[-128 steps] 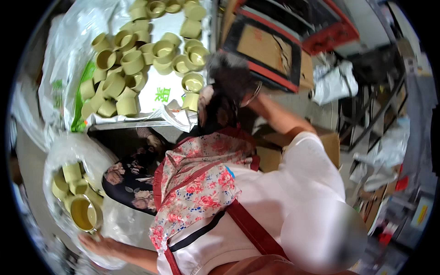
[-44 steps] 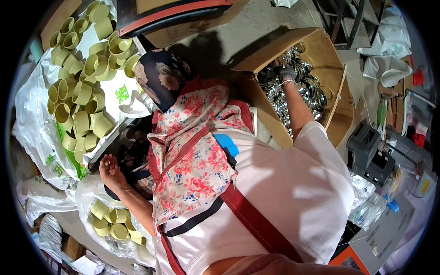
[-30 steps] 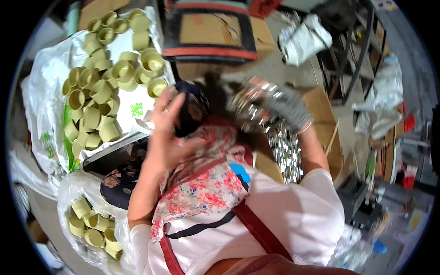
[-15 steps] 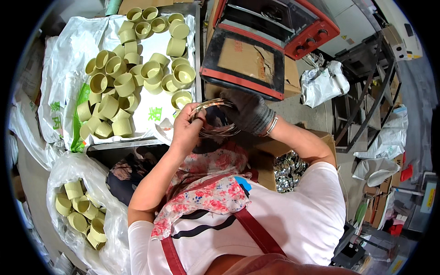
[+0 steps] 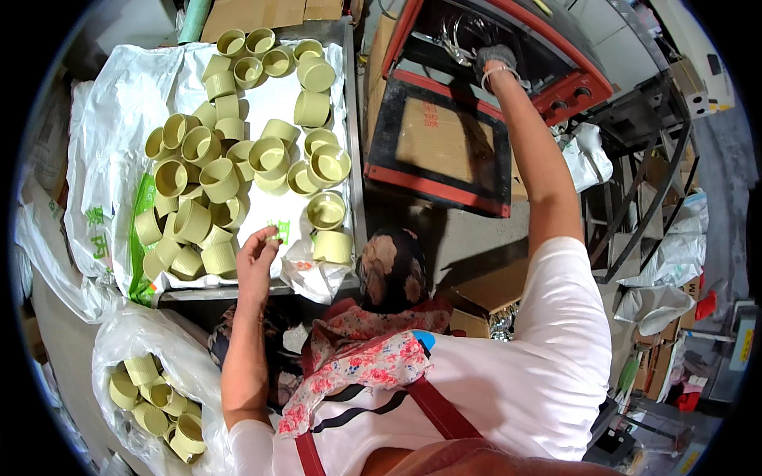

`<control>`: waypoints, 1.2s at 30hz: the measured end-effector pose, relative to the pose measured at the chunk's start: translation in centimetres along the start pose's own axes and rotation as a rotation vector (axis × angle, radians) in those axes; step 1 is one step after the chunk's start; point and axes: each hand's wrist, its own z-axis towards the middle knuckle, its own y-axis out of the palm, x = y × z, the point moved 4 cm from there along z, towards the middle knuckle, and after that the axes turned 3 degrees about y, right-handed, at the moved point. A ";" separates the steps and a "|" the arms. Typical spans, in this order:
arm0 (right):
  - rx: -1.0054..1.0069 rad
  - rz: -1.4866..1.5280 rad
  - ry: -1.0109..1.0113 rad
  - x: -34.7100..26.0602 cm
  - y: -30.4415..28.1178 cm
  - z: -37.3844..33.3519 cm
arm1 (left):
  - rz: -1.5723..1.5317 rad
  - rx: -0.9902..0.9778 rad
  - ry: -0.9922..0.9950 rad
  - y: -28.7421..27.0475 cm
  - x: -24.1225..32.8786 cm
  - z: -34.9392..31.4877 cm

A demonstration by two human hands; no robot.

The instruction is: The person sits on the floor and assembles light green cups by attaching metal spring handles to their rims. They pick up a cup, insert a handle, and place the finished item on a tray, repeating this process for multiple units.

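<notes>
Presently holding the gloved right hand [image 5: 496, 60] inside the red oven [image 5: 573, 94] at the frame's upper right, just beside metal rings [image 5: 459, 38], too small to tell whether gripping them, and the bare left hand [image 5: 257, 258] loosely half open over the lower edge of the upper-left tray [image 5: 355, 159] of pale green cups [image 5: 219, 181].

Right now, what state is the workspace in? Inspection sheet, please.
Surface: metal-edged table, white plastic sheet, green cups upright and tipped.
Job's things: shiny metal rings inside the open red oven.
Clutter: crumpled white bag on the right.
Grips: left hand half-curled at the table's near edge, nothing seen in it; gloved right hand inside the oven by the rings, hold unclear.
Cables: none clearly made out.
Surroundings: cardboard box beside the person, more cups in a plastic bag at left.
</notes>
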 end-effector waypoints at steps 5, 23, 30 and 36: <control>-0.411 0.199 0.164 -3.4 -2.7 5.4 | -0.088 -0.069 -0.062 0.2 0.7 0.9; 0.077 0.250 0.046 4.8 1.6 3.5 | -0.132 -0.121 -0.055 0.9 2.0 1.3; -0.483 0.476 -0.200 2.3 6.8 6.0 | -0.064 0.044 -0.036 -1.3 1.3 1.9; -0.332 -0.026 -0.133 1.3 4.7 7.8 | 0.097 0.202 -0.110 -4.6 -1.4 1.5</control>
